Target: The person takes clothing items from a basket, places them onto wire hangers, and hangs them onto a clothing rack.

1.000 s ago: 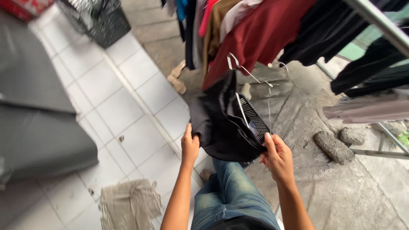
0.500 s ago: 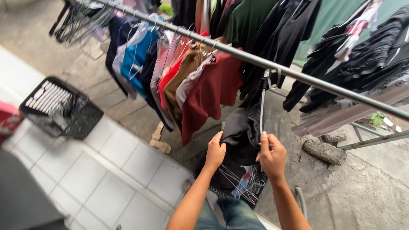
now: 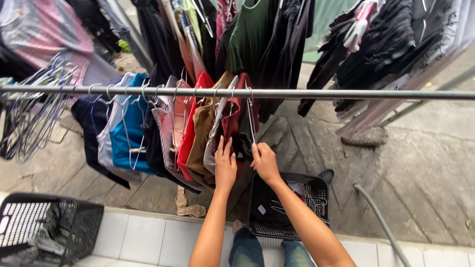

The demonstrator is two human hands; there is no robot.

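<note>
A dark garment point(image 3: 243, 141) on a wire hanger point(image 3: 251, 116) hangs from the metal rail point(image 3: 321, 94), at the right end of a row of hung clothes. My right hand point(image 3: 264, 160) grips the hanger's lower part and the garment's shoulder. My left hand point(image 3: 225, 165) lies flat with fingers straight against the garment's left side, next to a maroon top point(image 3: 231, 123) and a brown one point(image 3: 203, 133). Red, striped, blue and navy clothes hang further left on the same rail.
A black plastic basket point(image 3: 316, 190) with dark clothes stands below my hands by my knees. Another black basket point(image 3: 74, 230) sits at lower left. Empty wire hangers point(image 3: 29, 113) bunch at the rail's left. A sandal point(image 3: 185, 205), a hose point(image 3: 381, 222) and a stone point(image 3: 366, 136) lie on the ground.
The dark garment on its hanger went up from waist height to the rail and now hangs there. Both hands rose with it, and my view tilted up to the rail.
</note>
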